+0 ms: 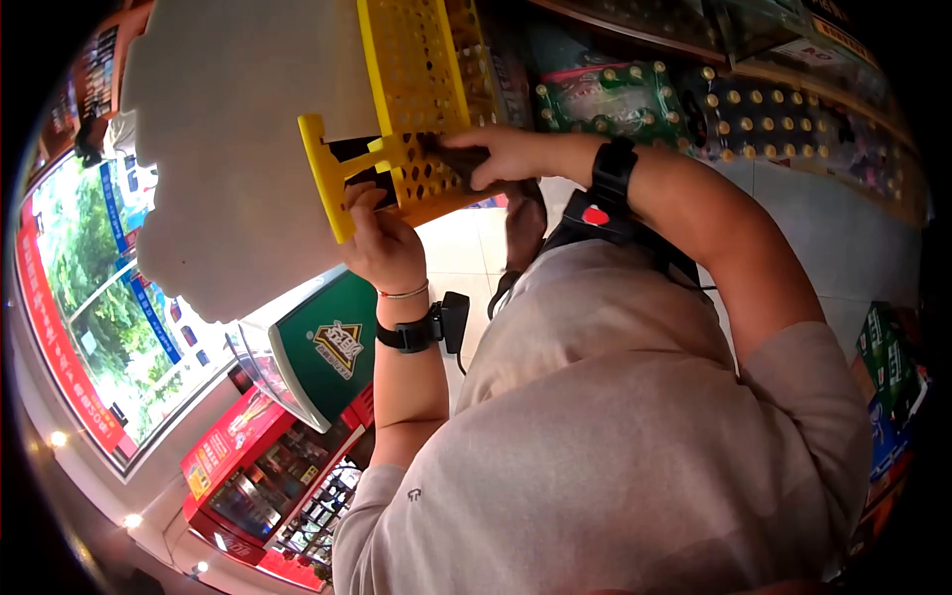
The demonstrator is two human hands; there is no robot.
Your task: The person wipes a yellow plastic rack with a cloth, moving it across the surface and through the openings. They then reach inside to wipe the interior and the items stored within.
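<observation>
Head cam — yellow rack point(398, 152) by L fingers point(365, 208) (grip unclear) — R fingers point(486, 141) clamping cloth point(462, 163)

Window point(104, 342), large, daylit, greenery point(81, 238) beyond; red lettered strip point(58, 359) along window edge; floor point(803, 213), pale tile; red glass-fronted cabinet point(273, 481); lamps point(133, 521), small, lit
</observation>
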